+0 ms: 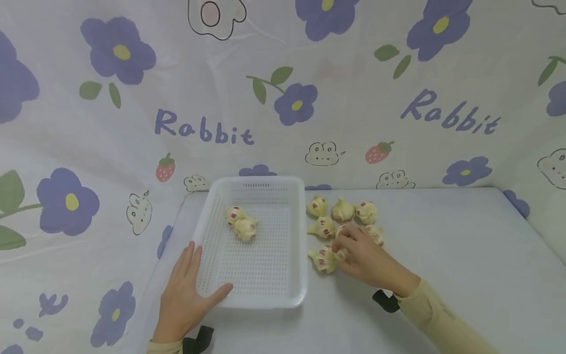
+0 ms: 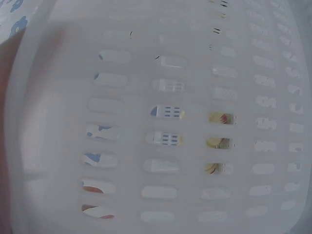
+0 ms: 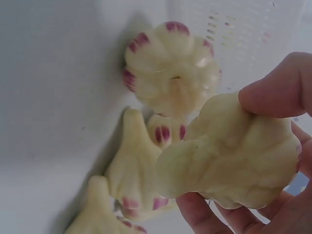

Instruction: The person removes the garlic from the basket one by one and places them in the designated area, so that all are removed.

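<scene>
My right hand (image 1: 364,255) grips a pale garlic bulb (image 3: 234,151) between thumb and fingers, low over the group of bulbs; in the head view the fingers mostly hide it. Just left of that hand lies another garlic bulb (image 1: 325,259), cream with purple patches. My left hand (image 1: 183,290) rests at the near left corner of a white plastic basket (image 1: 301,275), fingers straight along its side and thumb over the near rim. Two garlic bulbs (image 1: 245,229) sit together inside the basket. The slotted basket wall (image 2: 53,136) fills the left wrist view.
Several more garlic bulbs (image 1: 342,210) lie close together on the white table (image 1: 451,265), right beside the basket. A white cloth (image 1: 353,73) with purple flowers and rabbit drawings hangs behind the table and along its left side.
</scene>
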A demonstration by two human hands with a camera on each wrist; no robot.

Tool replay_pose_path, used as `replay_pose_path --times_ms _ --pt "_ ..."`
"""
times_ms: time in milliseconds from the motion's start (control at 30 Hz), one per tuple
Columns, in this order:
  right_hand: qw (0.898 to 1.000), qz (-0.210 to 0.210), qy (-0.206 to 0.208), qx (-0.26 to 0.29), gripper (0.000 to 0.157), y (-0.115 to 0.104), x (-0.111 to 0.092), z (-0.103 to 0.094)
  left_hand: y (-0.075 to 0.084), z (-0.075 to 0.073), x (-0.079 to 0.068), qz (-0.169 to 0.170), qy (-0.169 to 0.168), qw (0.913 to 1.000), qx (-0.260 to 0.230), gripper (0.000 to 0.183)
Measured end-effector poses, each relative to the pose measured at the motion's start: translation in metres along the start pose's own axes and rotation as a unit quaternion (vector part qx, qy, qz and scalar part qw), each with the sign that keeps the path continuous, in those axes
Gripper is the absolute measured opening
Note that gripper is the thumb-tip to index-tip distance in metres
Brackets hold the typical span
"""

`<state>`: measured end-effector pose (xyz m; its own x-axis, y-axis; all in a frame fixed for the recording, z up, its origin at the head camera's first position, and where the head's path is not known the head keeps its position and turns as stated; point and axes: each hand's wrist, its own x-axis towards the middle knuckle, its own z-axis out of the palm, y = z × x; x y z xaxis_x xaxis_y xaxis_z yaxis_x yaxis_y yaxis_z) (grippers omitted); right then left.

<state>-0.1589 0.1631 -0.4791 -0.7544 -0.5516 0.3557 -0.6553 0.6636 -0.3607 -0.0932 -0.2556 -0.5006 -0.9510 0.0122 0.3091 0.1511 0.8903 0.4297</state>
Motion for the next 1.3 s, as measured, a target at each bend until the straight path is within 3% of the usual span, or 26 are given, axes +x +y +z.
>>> replay_pose_path --times_ms 333,500,800,1067,1300 --pt "1.000 0.014 -0.008 -0.001 0.030 0.009 -0.009 0.008 -0.001 0.002 -0.001 -0.009 -0.008 0.9999 -0.001 0.114" --pt "1.000 0.002 0.006 -0.017 0.031 0.016 -0.013 0.015 0.000 0.001 0.000 -0.013 -0.011 0.9999 0.000 0.114" --pt "1.000 0.002 0.007 -0.022 0.036 0.025 -0.018 0.030 -0.002 0.002 -0.002 0.008 0.012 0.9999 -0.007 0.112" --pt "0.999 0.033 -0.017 -0.012 0.034 0.026 -0.019 0.038 -0.002 0.002 -0.001 0.006 0.009 0.9999 -0.007 0.112" --pt "0.999 0.030 -0.009 -0.017 0.033 0.023 -0.018 0.041 -0.002 0.002 -0.001 0.009 0.015 0.9998 -0.009 0.111"
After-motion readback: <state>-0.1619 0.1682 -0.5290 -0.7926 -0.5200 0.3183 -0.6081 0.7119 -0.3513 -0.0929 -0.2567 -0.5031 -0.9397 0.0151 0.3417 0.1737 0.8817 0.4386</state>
